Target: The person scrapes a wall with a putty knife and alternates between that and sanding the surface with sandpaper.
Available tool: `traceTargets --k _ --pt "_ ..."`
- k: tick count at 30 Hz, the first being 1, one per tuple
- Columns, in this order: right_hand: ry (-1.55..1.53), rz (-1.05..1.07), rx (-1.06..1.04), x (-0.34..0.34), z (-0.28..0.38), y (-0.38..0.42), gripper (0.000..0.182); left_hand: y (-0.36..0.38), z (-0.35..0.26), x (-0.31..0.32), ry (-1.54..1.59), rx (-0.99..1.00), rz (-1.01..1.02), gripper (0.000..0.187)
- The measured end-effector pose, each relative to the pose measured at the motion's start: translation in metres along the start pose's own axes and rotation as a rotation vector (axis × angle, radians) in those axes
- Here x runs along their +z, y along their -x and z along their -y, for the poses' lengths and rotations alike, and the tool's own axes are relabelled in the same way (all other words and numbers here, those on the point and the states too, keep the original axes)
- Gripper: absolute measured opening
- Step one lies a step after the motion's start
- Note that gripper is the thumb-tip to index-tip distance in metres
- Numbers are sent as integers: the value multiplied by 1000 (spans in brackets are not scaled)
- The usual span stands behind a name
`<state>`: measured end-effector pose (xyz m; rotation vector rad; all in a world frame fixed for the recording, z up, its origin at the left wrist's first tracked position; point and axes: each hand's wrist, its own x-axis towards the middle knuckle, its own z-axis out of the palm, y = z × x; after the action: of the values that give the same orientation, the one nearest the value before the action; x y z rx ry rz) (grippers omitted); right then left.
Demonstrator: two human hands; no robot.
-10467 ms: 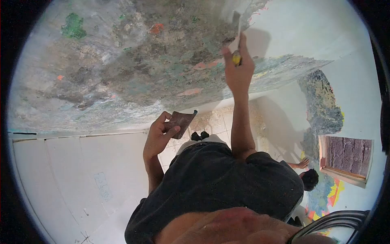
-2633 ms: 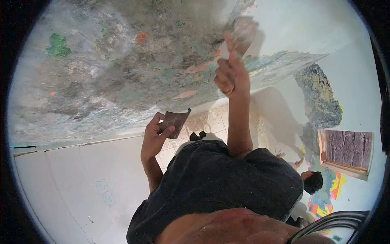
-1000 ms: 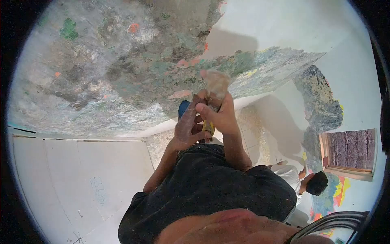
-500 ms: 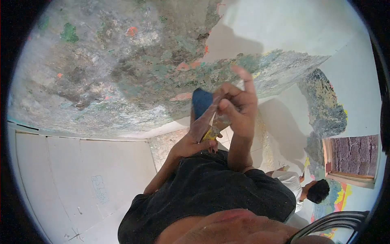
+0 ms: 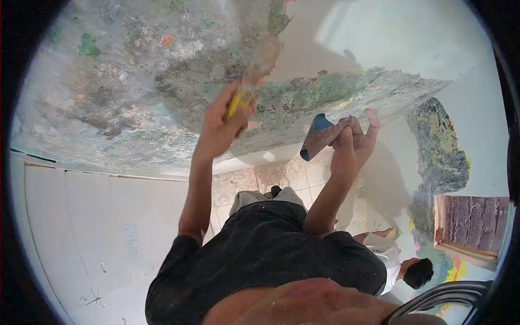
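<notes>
My left hand [image 5: 219, 124] is raised in front of the patchy wall, its fingers wrapped round the yellow handle of a scraper [image 5: 238, 104]. The scraper's blade points up and is smeared by motion. Further right, my right hand [image 5: 353, 149] pinches a curled piece of sandpaper [image 5: 324, 138] between thumb and fingers, one finger sticking up. The sandpaper is brown on one face and blue on the other, and it hangs to the left of the hand.
Old grey and green layers show on the wall [image 5: 179, 92] beside smooth white plaster [image 5: 374, 38]. A person in a white top [image 5: 385, 257] is at the lower right, near a small window opening [image 5: 470, 223]. White panels [image 5: 135, 211] stand at left; floor tiles [image 5: 295, 176] lie below.
My hands, close together before, have moved apart. The left rose with the scraper toward the wall; the right shifted right with the sandpaper.
</notes>
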<state>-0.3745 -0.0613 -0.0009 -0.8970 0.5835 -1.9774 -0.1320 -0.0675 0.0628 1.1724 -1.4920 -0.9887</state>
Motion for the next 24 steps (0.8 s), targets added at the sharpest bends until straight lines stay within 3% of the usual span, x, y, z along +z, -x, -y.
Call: traceTargets --k 4,12,24 --pt "13 69 25 -2 -1 1 55 -46 -16 3 183 54 -6 55" --pt "94 66 37 -3 -1 -3 52 -47 -30 17 252 -51 -104 52" --pt "100 127 140 8 -10 -4 49 -47 -13 20 28 53 -134 55"
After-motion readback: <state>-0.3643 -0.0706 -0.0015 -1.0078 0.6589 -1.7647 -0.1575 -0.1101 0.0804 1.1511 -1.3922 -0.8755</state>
